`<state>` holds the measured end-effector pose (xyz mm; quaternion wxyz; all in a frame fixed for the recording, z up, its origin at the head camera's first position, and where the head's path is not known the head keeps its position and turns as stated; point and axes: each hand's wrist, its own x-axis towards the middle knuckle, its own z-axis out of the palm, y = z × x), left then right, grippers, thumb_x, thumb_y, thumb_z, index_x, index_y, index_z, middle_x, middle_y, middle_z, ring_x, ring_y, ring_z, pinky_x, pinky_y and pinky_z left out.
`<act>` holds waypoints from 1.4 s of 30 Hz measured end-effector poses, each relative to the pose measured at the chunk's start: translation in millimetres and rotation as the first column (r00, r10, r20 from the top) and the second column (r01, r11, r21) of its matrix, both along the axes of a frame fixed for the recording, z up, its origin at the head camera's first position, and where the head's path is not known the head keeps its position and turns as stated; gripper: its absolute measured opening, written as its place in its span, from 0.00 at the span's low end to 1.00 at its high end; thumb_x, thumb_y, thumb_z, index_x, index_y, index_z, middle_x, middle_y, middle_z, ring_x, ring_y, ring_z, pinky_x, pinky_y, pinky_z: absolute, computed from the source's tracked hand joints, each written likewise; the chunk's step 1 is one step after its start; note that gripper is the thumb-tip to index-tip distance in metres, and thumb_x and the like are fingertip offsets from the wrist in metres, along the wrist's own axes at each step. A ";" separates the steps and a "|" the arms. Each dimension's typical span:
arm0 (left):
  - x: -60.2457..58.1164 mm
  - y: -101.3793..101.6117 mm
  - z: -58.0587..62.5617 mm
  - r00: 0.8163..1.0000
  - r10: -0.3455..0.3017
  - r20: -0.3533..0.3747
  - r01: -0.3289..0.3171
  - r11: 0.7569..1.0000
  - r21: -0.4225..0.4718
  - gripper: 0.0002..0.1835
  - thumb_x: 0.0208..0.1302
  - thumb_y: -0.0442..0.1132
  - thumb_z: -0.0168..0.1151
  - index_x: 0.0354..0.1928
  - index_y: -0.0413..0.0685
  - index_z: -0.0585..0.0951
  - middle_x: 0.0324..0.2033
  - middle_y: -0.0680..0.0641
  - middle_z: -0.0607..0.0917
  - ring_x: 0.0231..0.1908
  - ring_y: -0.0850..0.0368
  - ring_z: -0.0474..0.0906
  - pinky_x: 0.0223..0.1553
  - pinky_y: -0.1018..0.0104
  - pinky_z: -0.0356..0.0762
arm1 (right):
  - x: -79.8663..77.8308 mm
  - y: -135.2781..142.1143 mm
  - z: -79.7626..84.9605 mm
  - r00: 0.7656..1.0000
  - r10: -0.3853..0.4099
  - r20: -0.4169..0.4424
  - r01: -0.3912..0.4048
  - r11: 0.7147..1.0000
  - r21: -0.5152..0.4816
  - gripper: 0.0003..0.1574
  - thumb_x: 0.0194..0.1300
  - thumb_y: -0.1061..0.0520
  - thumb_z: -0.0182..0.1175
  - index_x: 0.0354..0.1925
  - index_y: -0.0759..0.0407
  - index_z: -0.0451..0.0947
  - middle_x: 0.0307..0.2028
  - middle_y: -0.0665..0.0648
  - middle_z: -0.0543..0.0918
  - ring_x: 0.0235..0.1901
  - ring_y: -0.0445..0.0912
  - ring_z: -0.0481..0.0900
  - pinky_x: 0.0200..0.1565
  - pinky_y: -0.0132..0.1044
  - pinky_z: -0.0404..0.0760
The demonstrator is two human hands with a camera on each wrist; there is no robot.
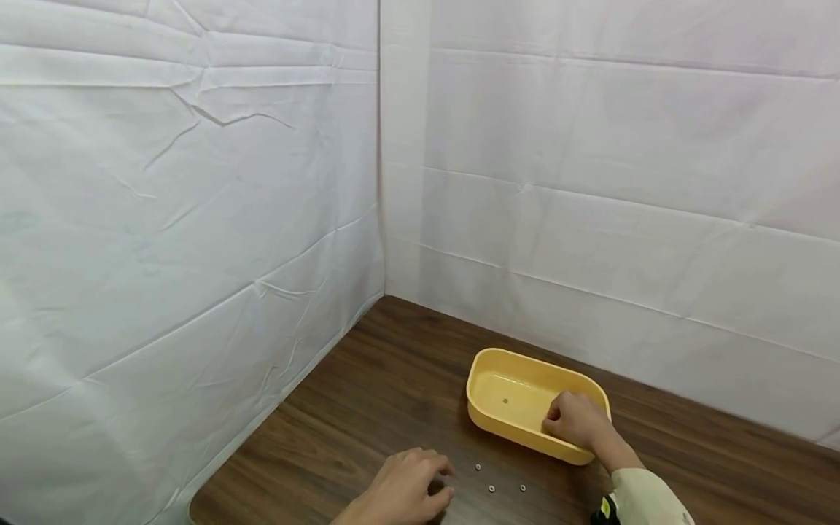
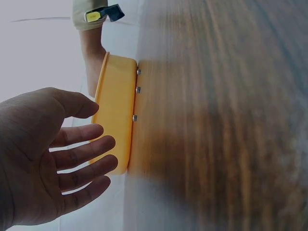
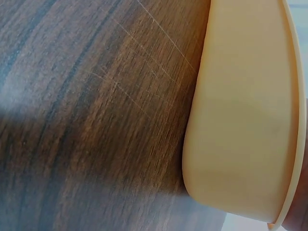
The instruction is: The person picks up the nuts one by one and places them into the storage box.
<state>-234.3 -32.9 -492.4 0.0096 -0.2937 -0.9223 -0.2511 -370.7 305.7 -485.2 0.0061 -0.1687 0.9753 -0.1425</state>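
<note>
My right hand (image 1: pixel 577 419) reaches over the near rim into the right part of a yellow plastic bin (image 1: pixel 488 419). Its fingers are bent downward, and the fingertips are too hidden to tell whether they hold anything. One small round piece, perhaps a nut (image 1: pixel 505 401), lies on the bin's floor. On the table in front of the bin are three small metal nuts (image 1: pixel 491 488). To their left hovers my left hand (image 1: pixel 410 485); the left wrist view shows its fingers spread and loosely bent, holding nothing. The right wrist view mostly shows the bin's outer wall (image 3: pixel 240 110).
The dark wood-grain table (image 1: pixel 315 445) has a rounded corner at the near left. White creased sheets (image 1: pixel 197 219) hang along its left and back edges. A dark band with a yellow-green patch (image 1: pixel 607 508) is on the right wrist, by a pale sleeve (image 1: pixel 646 496).
</note>
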 end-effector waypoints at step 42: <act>-49.7 36.6 7.2 0.990 -0.046 -0.137 0.015 0.975 -0.221 0.04 0.62 0.46 0.74 0.36 0.59 0.89 0.32 0.59 0.86 0.29 0.68 0.78 0.25 0.71 0.72 | 90.2 -17.1 75.1 0.910 0.165 -0.381 -0.154 0.986 0.059 0.05 0.58 0.57 0.72 0.30 0.48 0.85 0.29 0.42 0.78 0.32 0.38 0.77 0.30 0.35 0.78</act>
